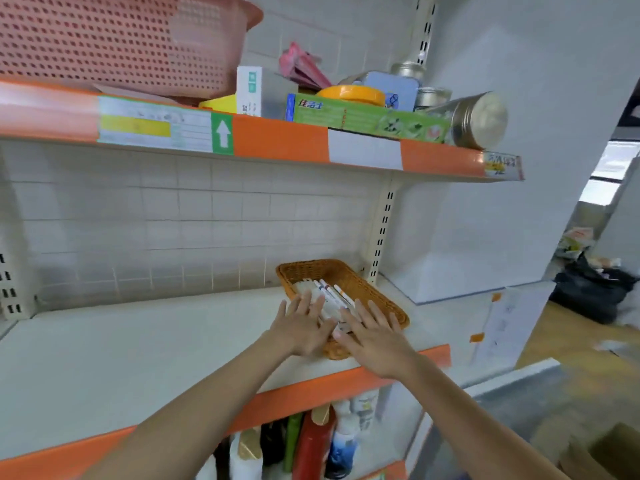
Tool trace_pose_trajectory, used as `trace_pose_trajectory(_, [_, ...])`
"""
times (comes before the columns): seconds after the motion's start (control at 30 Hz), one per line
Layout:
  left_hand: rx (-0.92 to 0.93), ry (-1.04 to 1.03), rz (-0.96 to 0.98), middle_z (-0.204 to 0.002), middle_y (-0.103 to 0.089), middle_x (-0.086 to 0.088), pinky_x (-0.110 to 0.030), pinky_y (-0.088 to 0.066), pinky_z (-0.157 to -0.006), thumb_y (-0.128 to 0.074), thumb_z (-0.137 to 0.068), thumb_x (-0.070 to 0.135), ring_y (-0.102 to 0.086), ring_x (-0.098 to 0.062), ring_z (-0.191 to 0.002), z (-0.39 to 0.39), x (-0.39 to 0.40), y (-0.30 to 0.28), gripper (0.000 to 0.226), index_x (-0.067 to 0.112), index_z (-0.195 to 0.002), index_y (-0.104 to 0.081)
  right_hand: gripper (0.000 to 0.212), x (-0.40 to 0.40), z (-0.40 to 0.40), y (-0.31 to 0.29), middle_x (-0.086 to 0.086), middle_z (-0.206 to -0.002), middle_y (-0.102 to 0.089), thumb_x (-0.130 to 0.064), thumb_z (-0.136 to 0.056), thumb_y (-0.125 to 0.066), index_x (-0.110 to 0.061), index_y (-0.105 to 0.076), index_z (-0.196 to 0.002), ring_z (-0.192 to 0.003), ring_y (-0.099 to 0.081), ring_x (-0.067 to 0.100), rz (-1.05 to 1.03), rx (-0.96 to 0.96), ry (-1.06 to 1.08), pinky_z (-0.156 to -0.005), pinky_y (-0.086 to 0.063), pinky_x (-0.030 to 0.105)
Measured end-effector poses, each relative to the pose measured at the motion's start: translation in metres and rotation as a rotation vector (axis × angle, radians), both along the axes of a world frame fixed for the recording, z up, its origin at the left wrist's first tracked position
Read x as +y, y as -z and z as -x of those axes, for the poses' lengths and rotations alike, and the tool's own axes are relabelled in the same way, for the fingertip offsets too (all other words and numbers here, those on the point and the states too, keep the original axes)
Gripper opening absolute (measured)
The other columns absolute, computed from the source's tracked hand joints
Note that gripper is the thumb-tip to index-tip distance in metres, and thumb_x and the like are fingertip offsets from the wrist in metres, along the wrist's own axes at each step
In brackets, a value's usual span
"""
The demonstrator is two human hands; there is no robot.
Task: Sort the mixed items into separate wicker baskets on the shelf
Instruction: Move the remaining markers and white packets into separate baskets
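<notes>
the middle shelf, a pale flat board with an orange front edge [104, 368], carries one shallow rectangular brown wicker basket [377, 289] near its right end, close to the front edge. the upper shelf, edged with an orange strip and paper labels [277, 138], carries a large pink perforated plastic basket [114, 39] at the left, an upright white carton [248, 90] right of it, a long green printed box [367, 117], and a metal canister lying on its side [478, 119] at the far right.
</notes>
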State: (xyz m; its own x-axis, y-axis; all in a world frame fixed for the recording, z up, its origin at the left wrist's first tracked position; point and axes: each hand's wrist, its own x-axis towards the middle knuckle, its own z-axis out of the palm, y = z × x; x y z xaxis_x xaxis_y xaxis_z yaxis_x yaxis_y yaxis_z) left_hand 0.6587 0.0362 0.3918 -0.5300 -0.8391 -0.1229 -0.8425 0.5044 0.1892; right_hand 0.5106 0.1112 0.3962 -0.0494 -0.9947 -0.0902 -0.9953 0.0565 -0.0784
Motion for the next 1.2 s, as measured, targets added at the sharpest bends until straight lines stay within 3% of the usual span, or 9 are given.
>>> trace_pose_trajectory(0.47, [-0.027, -0.032, -0.024, -0.161, 0.004, -0.01, -0.043, -0.004, -0.121, -0.011, -0.101, 0.051, 0.003, -0.027, -0.149, 0.058, -0.084, 0.011, 0.065, 0.016, -0.154, 0.003, 0.058, -0.092, 0.051, 0.009, 0.0, -0.162, 0.011, -0.051, -0.103, -0.015, -0.032, 0.004, -0.154, -0.149, 0.01, 0.018, -0.048, -0.096, -0.077, -0.119, 0.0, 0.039])
trace_pose_trajectory(0.57, [-0.031, -0.038, 0.044, -0.159, -0.012, -0.014, -0.045, -0.012, -0.119, -0.017, -0.102, 0.049, -0.011, -0.032, -0.146, 0.065, -0.103, 0.014, 0.064, 0.011, -0.153, -0.013, 0.055, -0.116, 0.054, 0.009, 0.001, -0.163, 0.002, -0.043, -0.104, -0.02, -0.027, -0.003, -0.155, -0.149, 0.0, 0.021, -0.033, -0.125, -0.092, -0.12, -0.009, 0.038])
trace_pose_trajectory(0.67, [-0.078, -0.042, 0.123, -0.15, -0.029, -0.015, -0.046, -0.023, -0.113, -0.033, -0.1, 0.043, -0.025, -0.034, -0.139, 0.073, -0.116, 0.011, 0.058, 0.006, -0.145, -0.031, 0.053, -0.136, 0.055, 0.016, 0.006, -0.155, -0.022, -0.034, -0.104, -0.031, -0.016, -0.02, -0.152, -0.141, -0.022, 0.022, -0.029, -0.171, -0.103, -0.116, -0.024, 0.037])
trace_pose_trajectory(0.8, [-0.061, -0.093, 0.09, -0.14, -0.04, -0.019, -0.046, -0.036, -0.106, -0.037, -0.099, 0.04, -0.04, -0.037, -0.129, 0.081, -0.13, 0.012, 0.053, 0.005, -0.139, -0.04, 0.037, -0.159, 0.056, 0.02, 0.012, -0.131, -0.042, -0.025, -0.103, -0.037, -0.005, -0.047, -0.132, -0.115, -0.044, 0.022, -0.011, -0.182, -0.074, -0.099, -0.038, 0.033])
trace_pose_trajectory(0.9, [-0.015, -0.135, 0.068, -0.138, -0.041, -0.019, -0.044, -0.04, -0.103, -0.039, -0.099, 0.038, -0.043, -0.036, -0.127, 0.084, -0.133, 0.017, 0.052, 0.005, -0.138, -0.039, 0.028, -0.173, 0.055, 0.02, 0.016, -0.122, -0.048, -0.017, -0.101, -0.04, 0.0, -0.055, -0.118, -0.089, -0.045, 0.019, 0.01, -0.186, -0.065, -0.076, -0.039, 0.028])
trace_pose_trajectory(0.97, [-0.009, -0.16, 0.055, -0.138, -0.042, -0.018, -0.043, -0.041, -0.102, -0.043, -0.097, 0.04, -0.045, -0.034, -0.126, 0.086, -0.135, 0.02, 0.056, 0.005, -0.14, -0.037, 0.024, -0.178, 0.055, 0.02, 0.02, -0.123, -0.049, -0.012, -0.098, -0.043, 0.001, -0.057, -0.113, -0.087, -0.047, 0.022, -0.017, -0.162, -0.073, -0.072, -0.035, 0.026])
trace_pose_trajectory(1.07, [0.002, -0.187, 0.027, -0.138, -0.044, -0.017, -0.042, -0.043, -0.101, -0.046, -0.094, 0.041, -0.047, -0.032, -0.125, 0.087, -0.134, 0.017, 0.058, 0.005, -0.139, -0.039, 0.016, -0.183, 0.055, 0.024, 0.022, -0.118, -0.052, -0.008, -0.095, -0.045, -0.003, -0.059, -0.098, -0.089, -0.058, 0.03, -0.034, -0.189, -0.08, -0.069, -0.043, 0.031])
trace_pose_trajectory(1.13, [0.018, -0.204, 0.023, -0.133, -0.051, -0.015, -0.041, -0.046, -0.098, -0.047, -0.093, 0.037, -0.051, -0.03, -0.121, 0.089, -0.132, 0.012, 0.049, 0.005, -0.13, -0.05, 0.014, -0.185, 0.057, 0.025, 0.019, -0.103, -0.057, -0.006, -0.092, -0.046, -0.004, -0.059, -0.085, -0.08, -0.061, 0.029, -0.041, -0.215, -0.077, -0.064, -0.048, 0.033])
trace_pose_trajectory(1.2, [0.022, -0.236, 0.015, -0.125, -0.058, -0.013, -0.038, -0.049, -0.093, -0.049, -0.09, 0.035, -0.055, -0.029, -0.115, 0.091, -0.131, 0.01, 0.042, 0.005, -0.117, -0.059, 0.023, -0.183, 0.058, 0.024, 0.009, -0.076, -0.053, -0.004, -0.089, -0.048, -0.01, -0.048, -0.068, -0.061, -0.054, 0.02, -0.036, -0.225, -0.071, -0.052, -0.043, 0.029])
